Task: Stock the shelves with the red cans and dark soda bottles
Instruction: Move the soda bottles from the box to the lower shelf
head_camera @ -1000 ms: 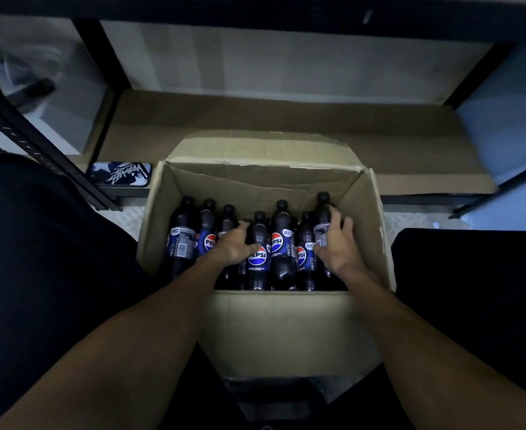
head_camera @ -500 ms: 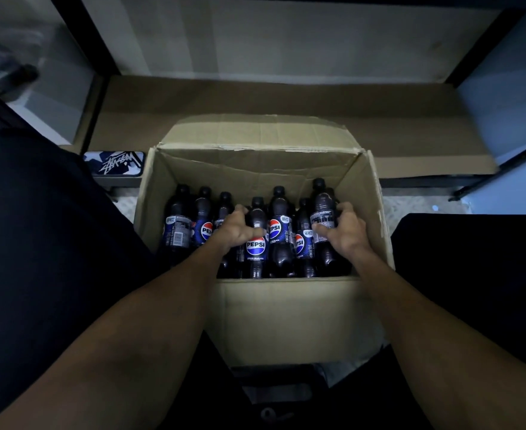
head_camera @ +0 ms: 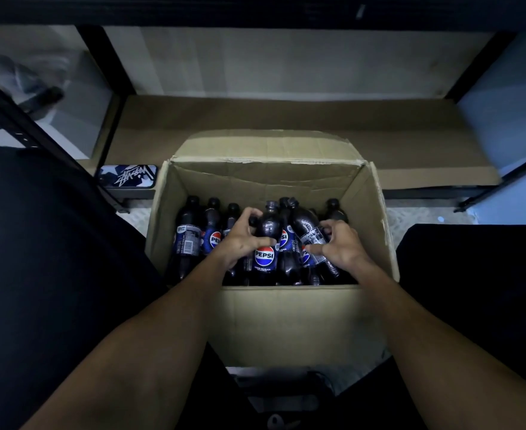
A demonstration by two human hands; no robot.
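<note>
Your left hand and right hand each clasp a dark plastic soda bottle in the open brown cardboard box, while the cardboard-lined shelf stands unstocked.

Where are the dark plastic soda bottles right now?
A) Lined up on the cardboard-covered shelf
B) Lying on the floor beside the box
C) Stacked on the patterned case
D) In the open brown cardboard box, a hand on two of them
D: the dark plastic soda bottles stand inside the open brown cardboard box; the left hand has a grip on one and the right hand on a tilted one.
</note>
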